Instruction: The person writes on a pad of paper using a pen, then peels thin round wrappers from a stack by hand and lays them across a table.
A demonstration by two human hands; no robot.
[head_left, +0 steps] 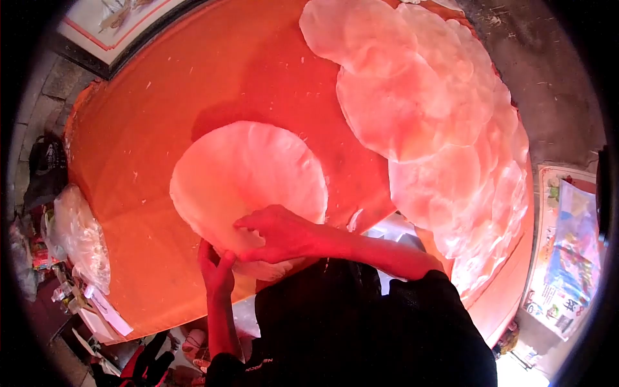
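Observation:
A large, thin, round pale sheet is held over the orange-red cloth. My left hand pinches its lower left edge between thumb and fingers. Across the lower part of the sheet lies my right hand, its fingers bent around the near edge, which looks folded or torn there. Part of the sheet hangs below my right hand, close to my dark clothing. To the right, many similar round sheets overlap in a broad spread on the cloth.
Small pale scraps dot the cloth. A clear plastic bag with pale contents sits at the left edge, near a dark bag. A framed board stands at upper left. Beyond the right edge lies a printed sheet.

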